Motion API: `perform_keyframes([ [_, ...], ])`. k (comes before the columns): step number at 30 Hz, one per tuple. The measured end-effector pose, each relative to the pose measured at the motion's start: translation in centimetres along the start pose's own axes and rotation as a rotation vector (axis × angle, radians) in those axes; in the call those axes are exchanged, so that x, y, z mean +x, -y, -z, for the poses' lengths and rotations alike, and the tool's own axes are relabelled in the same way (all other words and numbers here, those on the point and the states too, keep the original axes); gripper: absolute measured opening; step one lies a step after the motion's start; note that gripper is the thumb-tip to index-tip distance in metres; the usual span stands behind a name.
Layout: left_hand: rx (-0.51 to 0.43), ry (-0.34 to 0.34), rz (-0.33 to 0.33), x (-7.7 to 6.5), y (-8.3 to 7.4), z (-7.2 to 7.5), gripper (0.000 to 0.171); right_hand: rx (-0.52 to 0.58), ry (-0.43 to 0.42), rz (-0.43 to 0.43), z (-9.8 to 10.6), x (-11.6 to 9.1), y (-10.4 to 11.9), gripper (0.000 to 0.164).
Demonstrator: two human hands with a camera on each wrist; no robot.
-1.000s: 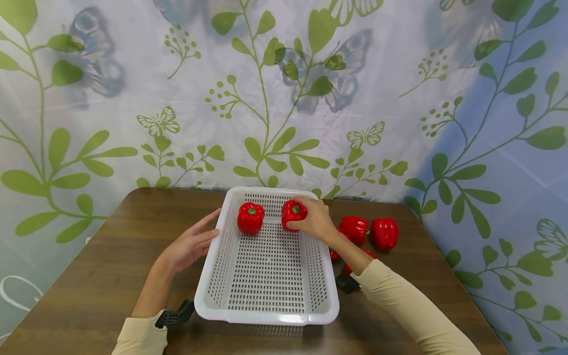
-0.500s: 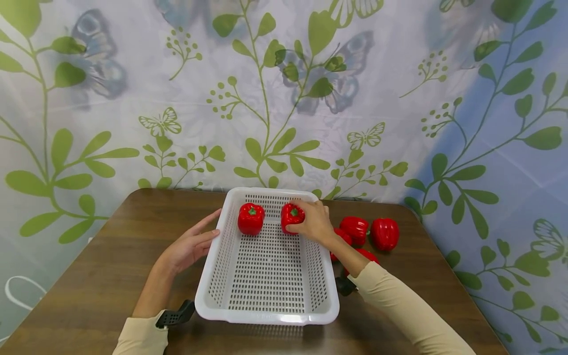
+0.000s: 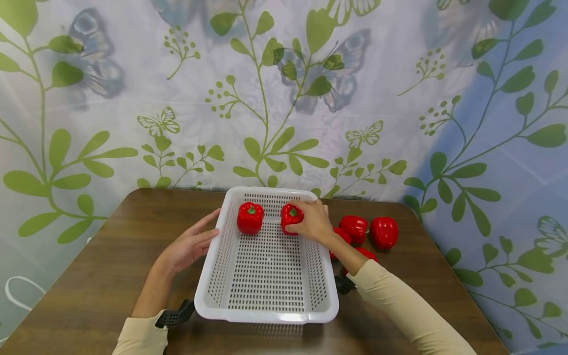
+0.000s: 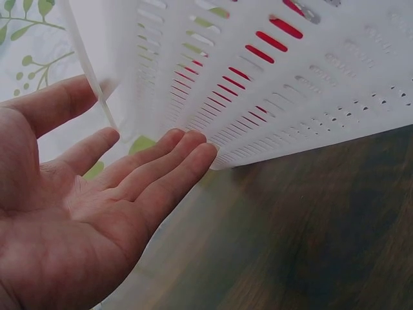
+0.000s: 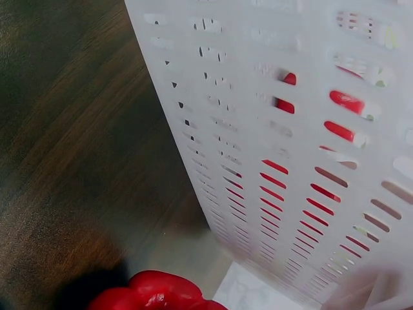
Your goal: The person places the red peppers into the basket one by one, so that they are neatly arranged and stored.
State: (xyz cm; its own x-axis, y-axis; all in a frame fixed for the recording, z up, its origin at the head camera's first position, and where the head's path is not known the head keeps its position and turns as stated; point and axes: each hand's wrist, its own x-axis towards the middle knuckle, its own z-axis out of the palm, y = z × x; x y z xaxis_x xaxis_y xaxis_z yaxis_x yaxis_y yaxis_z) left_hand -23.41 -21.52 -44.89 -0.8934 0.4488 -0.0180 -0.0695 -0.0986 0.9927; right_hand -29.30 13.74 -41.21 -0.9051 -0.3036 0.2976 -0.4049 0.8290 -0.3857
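Observation:
A white perforated plastic basket (image 3: 268,276) stands on the wooden table. At its far left inside, a red bell pepper (image 3: 250,220) sits upright, green stem up. My right hand (image 3: 316,223) reaches over the right rim and grips a second red bell pepper (image 3: 289,224) at the far right inside. My left hand (image 3: 188,250) is at the basket's left side with its fingers extended. In the left wrist view, the fingertips (image 4: 206,152) meet the basket's outer wall. Through the slots in the right wrist view, red shows; the gripping fingers are mostly hidden there.
To the right of the basket lie several more red bell peppers, among them one on its side (image 3: 353,229) and one farther right (image 3: 383,232). My right forearm partly covers others. A patterned curtain (image 3: 284,98) hangs behind the wooden table (image 3: 111,266).
The gripped bell pepper has shifted slightly to the left with my right hand. My left hand and the basket have stayed in place.

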Motion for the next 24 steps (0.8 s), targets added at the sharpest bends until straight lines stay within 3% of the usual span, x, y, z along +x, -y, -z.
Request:
perform_keyframes([
  [9,-0.005,-0.001,-0.005,-0.7,0.4,-0.9,0.066,0.003,-0.001,0.008,0.1,-0.9,-0.1,0.062],
  [24,-0.026,-0.007,0.000,-0.8,-0.1,-1.4,0.064,-0.018,0.010,-0.011,0.3,-0.5,0.0,0.063],
])
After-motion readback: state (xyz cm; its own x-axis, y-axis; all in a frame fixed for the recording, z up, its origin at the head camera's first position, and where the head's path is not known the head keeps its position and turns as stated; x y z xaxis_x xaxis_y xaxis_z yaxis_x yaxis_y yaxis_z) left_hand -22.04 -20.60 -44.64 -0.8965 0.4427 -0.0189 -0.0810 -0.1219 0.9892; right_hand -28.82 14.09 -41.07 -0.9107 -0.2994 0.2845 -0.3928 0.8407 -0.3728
